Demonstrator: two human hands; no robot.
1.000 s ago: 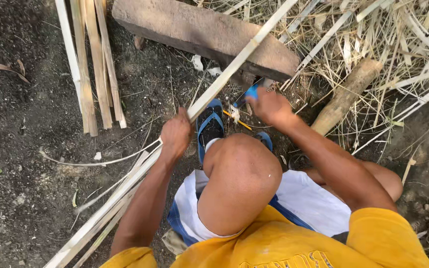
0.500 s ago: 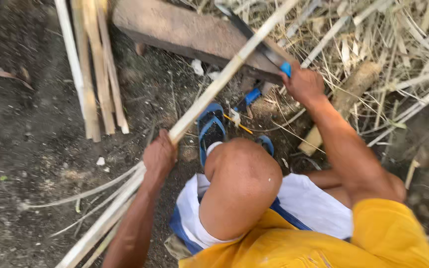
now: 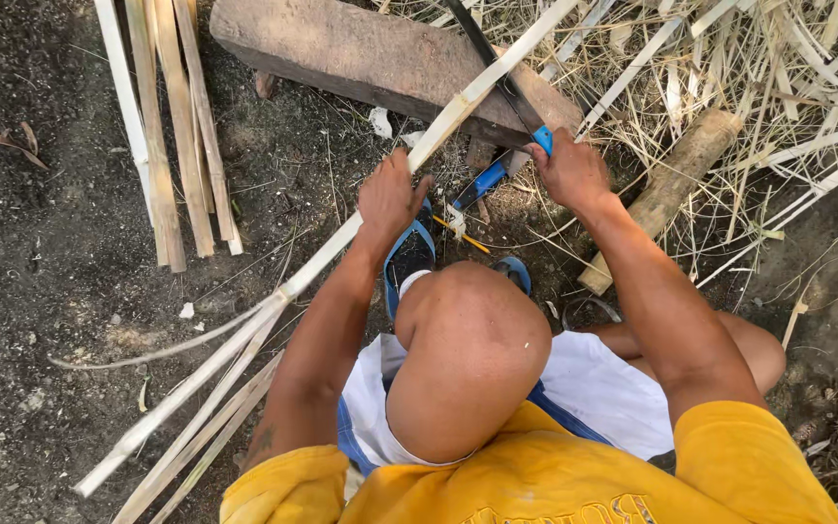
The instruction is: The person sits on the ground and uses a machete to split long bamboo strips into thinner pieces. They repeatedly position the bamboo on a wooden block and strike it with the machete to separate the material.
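From the head camera, the left hand (image 3: 390, 199) was clenched around a long pale split bamboo strip (image 3: 458, 105) that ran slantwise from the lower left of the ground up across a weathered brown wooden block (image 3: 341, 49) toward the top of the view. The right hand (image 3: 572, 173) was wrapped tight on the blue handle of a long dark-bladed knife (image 3: 497, 73), whose blade lay against the strip just above the block. The strip looked light and stiff yet springy, with sharp split edges that could likely cut a palm; it seemed best taken near the middle, close to the block, where the left hand already gripped it. Its lower end had fanned into several thinner slats (image 3: 196, 398). A blue flip-flop sandal (image 3: 407, 254) sat under the left hand, beside the person's raised knee. The ground was dark bare soil (image 3: 41, 243), uneven and crumbly. A bundle of flat tan bamboo slats (image 3: 172, 136) lay well apart at upper left, and a heap of dry straw-coloured shavings (image 3: 729, 68) with a short round log (image 3: 676, 184) crowded the right.
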